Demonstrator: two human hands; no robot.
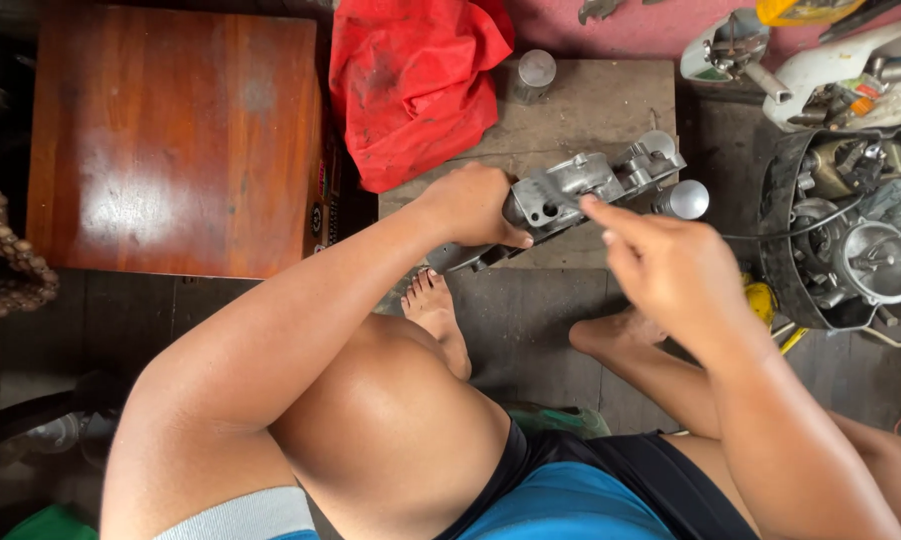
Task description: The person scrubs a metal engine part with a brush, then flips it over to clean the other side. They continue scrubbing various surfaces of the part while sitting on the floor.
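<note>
A: Casting (580,190), grey metal, some engine or machine part with bores and lugs. The person's left hand (470,205) is wrapped around its near end, fingers closed on it, thumb along the lower edge. It lies slantwise above the wooden board (590,100), which serves as the surface; whether the far end rests on the board can't be told.

B: Right hand?

A: Right hand (660,265) is just beside the casting's middle, fingers bunched, index fingertip touching or nearly touching the top face. Could be pinching something tiny; too small to tell. Not spread, at any rate.

B: Step in hand?

A: Judging from this, hold-and-work: the left steadies the part while the right probes or places something at a hole on the upper face. No tool shows in either hand.

B: What does the next move call for?

A: A steady left grip so the casting doesn't roll, and fine fingertip aim from the right. If a small piece is pinched there, it needs to line up with the bore.

B: Surroundings?

A: Red cloth (415,85) bunched at the board's left end, small metal can (534,72) beside it. Shiny round cap (686,199) just beyond the casting's right end. Black tub (778,250) of metal parts to the right, reddish wooden table (170,140) to the left. The person sits, bare feet on the floor.
</note>
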